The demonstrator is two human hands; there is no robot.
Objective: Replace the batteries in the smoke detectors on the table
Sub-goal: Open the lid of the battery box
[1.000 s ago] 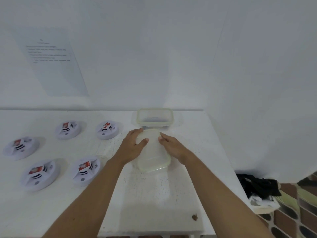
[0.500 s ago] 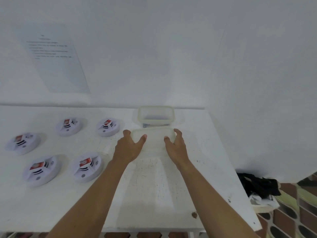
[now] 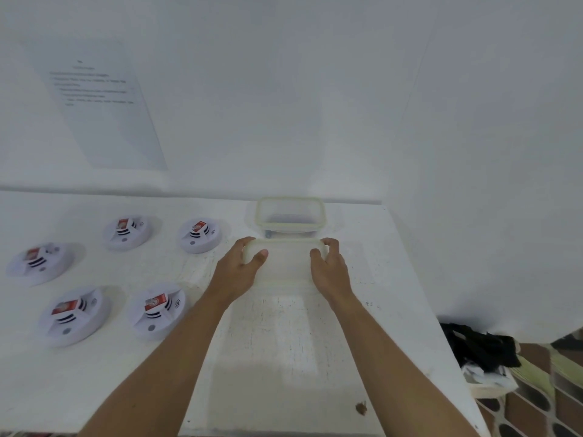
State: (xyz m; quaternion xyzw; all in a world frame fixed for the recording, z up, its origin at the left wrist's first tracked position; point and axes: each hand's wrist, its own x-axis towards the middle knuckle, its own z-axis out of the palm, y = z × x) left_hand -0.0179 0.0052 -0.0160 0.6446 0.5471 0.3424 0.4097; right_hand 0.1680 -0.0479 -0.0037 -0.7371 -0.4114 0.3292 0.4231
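Observation:
Several white round smoke detectors lie on the white table (image 3: 284, 357), each showing a red battery: one (image 3: 199, 235) nearest the containers, one (image 3: 126, 231) left of it, one (image 3: 157, 310) in front. A translucent lid (image 3: 285, 263) sits just in front of an open clear container (image 3: 289, 214). My left hand (image 3: 238, 268) grips the lid's left end and my right hand (image 3: 329, 266) grips its right end, thumbs on top. What the container holds is hard to make out.
More detectors lie at the far left (image 3: 38, 261) and front left (image 3: 74, 313). A printed sheet (image 3: 97, 102) hangs on the wall. The table's right edge drops to a black cloth (image 3: 479, 345) and patterned floor. A brown speck (image 3: 360, 407) sits near the front edge.
Both hands turned the lid from lengthwise to crosswise and carried it away from me, closer to the open container. The detectors stayed where they were.

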